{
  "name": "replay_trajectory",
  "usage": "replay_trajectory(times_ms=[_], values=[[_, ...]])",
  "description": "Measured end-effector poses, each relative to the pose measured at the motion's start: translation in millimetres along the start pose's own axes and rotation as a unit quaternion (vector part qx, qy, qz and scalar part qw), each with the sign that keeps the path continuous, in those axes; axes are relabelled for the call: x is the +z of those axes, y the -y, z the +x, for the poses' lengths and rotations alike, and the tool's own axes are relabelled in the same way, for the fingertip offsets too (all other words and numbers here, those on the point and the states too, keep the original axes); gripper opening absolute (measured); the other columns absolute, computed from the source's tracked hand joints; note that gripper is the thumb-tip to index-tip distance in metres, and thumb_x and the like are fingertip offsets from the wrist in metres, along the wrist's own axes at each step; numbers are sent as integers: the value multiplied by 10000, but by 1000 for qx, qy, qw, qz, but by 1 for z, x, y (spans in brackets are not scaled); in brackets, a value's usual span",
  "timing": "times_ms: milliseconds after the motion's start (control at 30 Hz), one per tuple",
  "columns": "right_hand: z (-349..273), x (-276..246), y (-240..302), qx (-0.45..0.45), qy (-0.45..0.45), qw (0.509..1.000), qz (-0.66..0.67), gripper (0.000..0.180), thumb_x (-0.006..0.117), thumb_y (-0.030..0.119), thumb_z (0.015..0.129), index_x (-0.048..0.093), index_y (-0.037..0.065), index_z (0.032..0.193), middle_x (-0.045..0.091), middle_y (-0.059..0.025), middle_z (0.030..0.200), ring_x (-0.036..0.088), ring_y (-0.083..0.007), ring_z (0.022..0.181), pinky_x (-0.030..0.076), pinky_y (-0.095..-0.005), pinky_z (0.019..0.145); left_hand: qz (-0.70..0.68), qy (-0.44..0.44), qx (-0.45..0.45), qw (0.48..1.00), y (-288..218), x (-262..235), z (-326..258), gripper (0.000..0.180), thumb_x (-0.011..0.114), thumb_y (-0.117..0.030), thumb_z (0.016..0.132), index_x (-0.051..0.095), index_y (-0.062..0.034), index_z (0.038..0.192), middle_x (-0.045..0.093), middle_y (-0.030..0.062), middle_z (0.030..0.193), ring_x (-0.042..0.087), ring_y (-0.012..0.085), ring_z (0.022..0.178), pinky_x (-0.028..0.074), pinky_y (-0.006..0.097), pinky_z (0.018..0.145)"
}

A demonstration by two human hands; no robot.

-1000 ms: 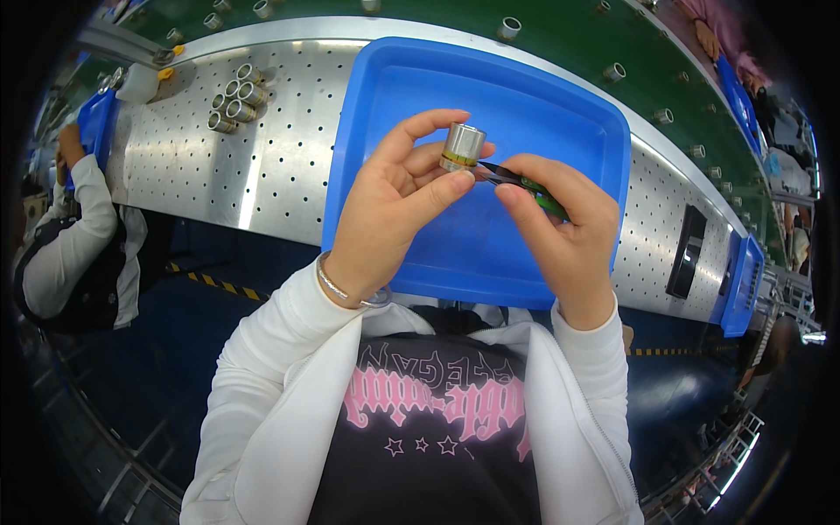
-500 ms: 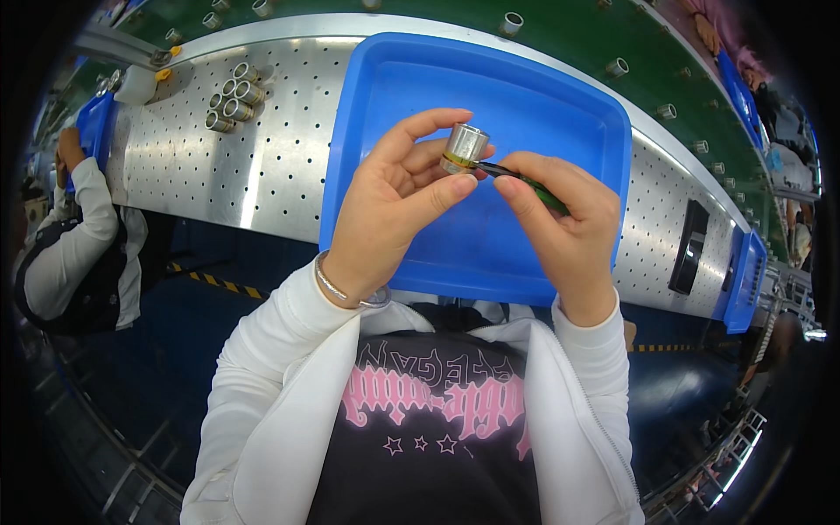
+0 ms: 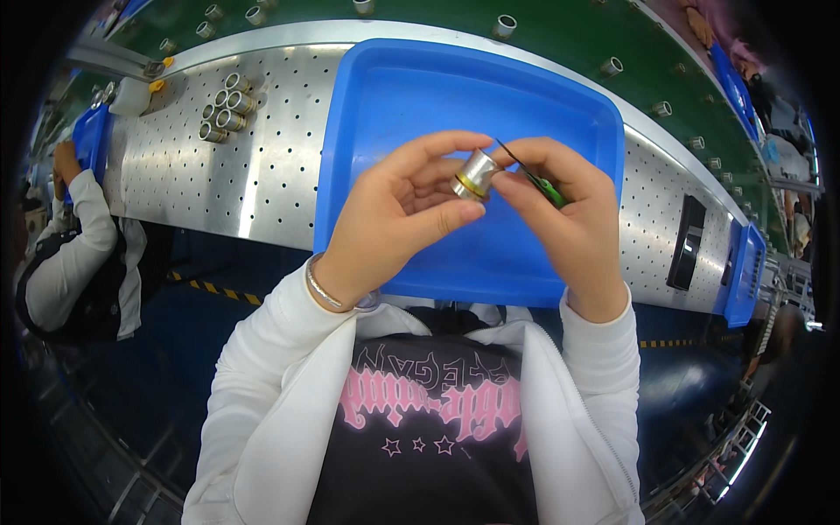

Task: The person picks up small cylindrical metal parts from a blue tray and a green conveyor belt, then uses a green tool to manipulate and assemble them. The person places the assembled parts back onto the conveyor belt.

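Observation:
My left hand (image 3: 381,210) holds a short metal sleeve (image 3: 479,168) between thumb and fingers, tilted, with a yellow band near its lower end. In my right hand (image 3: 577,210) is a slim tool with a green handle (image 3: 549,192) and a thin dark tip. That tip points up and away from the sleeve, while my right thumb and forefinger touch the sleeve's right side. Both hands are over a blue tray (image 3: 331,166). The exact kind of tool cannot be made out.
Several similar sleeves (image 3: 231,120) stand grouped on the perforated metal bench (image 3: 284,166) at left, near a white bottle (image 3: 131,97). Beyond the tray runs a green belt (image 3: 437,13) carrying spaced sleeves. A black object (image 3: 688,242) lies at right. Another person (image 3: 87,214) works at far left.
The tool's tip has left the yellow band and swung upward. My right fingertips have come onto the sleeve, which is tilted more and sits slightly lower and to the right.

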State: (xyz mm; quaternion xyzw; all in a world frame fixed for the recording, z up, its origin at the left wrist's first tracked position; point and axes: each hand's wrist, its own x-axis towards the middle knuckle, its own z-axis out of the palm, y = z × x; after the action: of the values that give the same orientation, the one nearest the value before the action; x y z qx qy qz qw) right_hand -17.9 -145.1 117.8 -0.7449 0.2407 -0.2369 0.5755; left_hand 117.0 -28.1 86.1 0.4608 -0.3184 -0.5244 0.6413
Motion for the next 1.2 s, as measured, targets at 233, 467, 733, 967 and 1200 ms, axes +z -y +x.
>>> replay_trajectory(times_ms=[233,467,733,967,1200], values=[[90,-62,-52,-60,-97,987,-112,163,650,125,802,671,-6,896,657,-47,772,590,-96,715,449,-212,651,437,-95,229,864,-9,-43,14,511,697,-103,736,532,-101,1219,546,132,1208,535,262,1099,451,361,892],[154,-115,-110,77,-134,905,-396,217,651,238,793,689,59,910,658,-46,775,599,-114,726,442,-249,656,768,-243,196,559,-28,-157,23,417,678,-167,754,581,-112,1155,569,101,1173,511,288,1092,331,416,988],[128,-84,-89,-24,-134,952,-276,217,635,220,821,670,41,939,650,-35,793,565,-106,705,426,-235,656,746,-292,136,583,-32,-206,30,304,632,-145,777,612,-97,1077,642,81,1001,577,313,914,425,408,855],[85,-38,-43,-71,-73,981,-162,168,542,105,874,647,33,984,577,-31,727,527,-89,690,412,-203,646,712,-292,276,577,-37,-168,47,370,623,-91,809,581,-114,1176,659,56,958,613,247,797,481,342,746],[42,14,-10,-179,125,956,-197,309,553,-54,729,616,53,1012,632,-109,882,627,-262,779,501,-316,690,512,52,158,843,-42,-37,24,622,628,38,756,451,-139,1326,643,106,983,620,198,860,490,311,794]])
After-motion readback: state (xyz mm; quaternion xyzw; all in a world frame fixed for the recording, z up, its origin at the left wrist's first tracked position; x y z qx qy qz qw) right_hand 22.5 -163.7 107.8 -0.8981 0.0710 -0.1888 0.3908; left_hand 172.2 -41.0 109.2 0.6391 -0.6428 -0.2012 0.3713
